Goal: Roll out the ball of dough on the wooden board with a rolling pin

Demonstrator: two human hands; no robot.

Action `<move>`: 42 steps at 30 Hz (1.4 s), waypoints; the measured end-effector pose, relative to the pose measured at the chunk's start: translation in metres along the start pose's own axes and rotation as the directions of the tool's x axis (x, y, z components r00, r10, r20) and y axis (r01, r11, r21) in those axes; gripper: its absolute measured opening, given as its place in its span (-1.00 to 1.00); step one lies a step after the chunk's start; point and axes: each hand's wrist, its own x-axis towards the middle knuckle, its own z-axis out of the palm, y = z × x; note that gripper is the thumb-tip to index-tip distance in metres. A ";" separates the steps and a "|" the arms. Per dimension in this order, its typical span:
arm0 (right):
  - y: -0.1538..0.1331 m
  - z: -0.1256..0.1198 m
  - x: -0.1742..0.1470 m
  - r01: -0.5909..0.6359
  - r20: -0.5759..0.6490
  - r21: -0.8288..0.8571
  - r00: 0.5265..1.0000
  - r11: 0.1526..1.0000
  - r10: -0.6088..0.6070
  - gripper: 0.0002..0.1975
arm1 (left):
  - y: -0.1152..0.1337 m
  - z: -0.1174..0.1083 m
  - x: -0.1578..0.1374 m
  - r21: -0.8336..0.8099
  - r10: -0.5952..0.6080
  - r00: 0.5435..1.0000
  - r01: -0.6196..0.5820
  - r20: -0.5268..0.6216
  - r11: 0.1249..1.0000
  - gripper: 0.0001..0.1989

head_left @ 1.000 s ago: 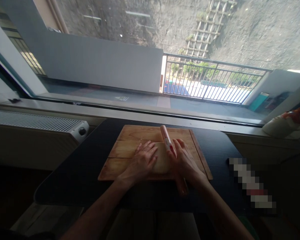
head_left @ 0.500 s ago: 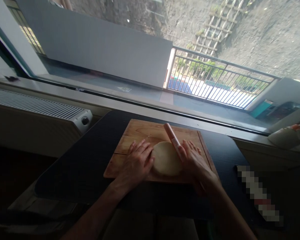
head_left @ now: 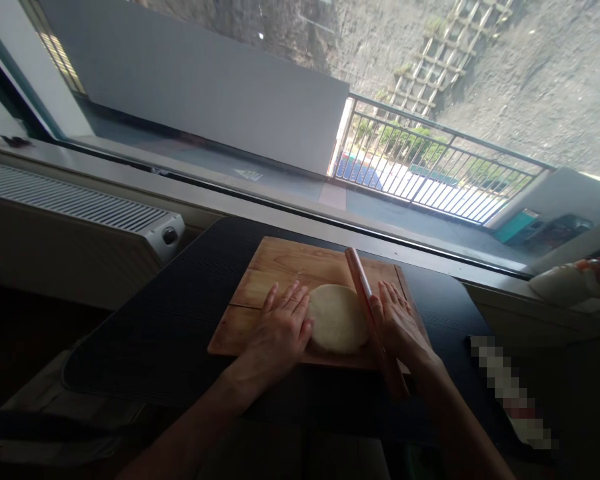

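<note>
A round, flat sheet of dough (head_left: 338,319) lies on a wooden cutting board (head_left: 275,260). My left hand (head_left: 283,320) rests on the board with its fingers stretched out, its thumb side touching the dough's left edge. A slim wooden rolling pin (head_left: 361,277) lies slanted along the dough's right edge, its near end sticking out past the board. Against its right side is my right hand (head_left: 395,317), fingers extended, with the thumb over the pin. What lies under the right palm is hidden.
The board sits on a black table (head_left: 180,307) below a large window. A white radiator (head_left: 165,233) stands left of the table. At the table's right is a blurred-out item (head_left: 510,393), and a pale rounded object (head_left: 560,277) sits by the sill.
The rolling pin and my right hand have shifted right, from over the dough to its right edge. More of the pin's near end shows. My left hand has barely moved.
</note>
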 end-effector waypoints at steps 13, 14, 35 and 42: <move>-0.009 0.019 -0.075 0.241 -0.183 -0.050 0.952 0.969 -0.246 -0.44 | 0.040 -0.005 0.128 -0.056 0.279 0.932 -0.274 0.230 0.960 -0.66; -0.001 0.022 -0.086 0.256 -0.223 -0.051 0.939 0.965 -0.261 -0.44 | 0.043 0.001 0.134 -0.065 0.306 0.918 -0.300 0.253 0.952 -0.68; 0.016 0.023 -0.112 0.384 -0.360 0.017 0.864 0.923 -0.352 -0.37 | 0.057 0.016 0.107 -0.003 0.217 0.958 -0.220 0.186 0.976 -0.61; 0.029 0.030 -0.105 0.257 -0.417 0.062 0.885 0.965 -0.209 -0.43 | 0.105 0.042 0.152 -0.031 0.320 0.905 -0.325 0.279 0.945 -0.67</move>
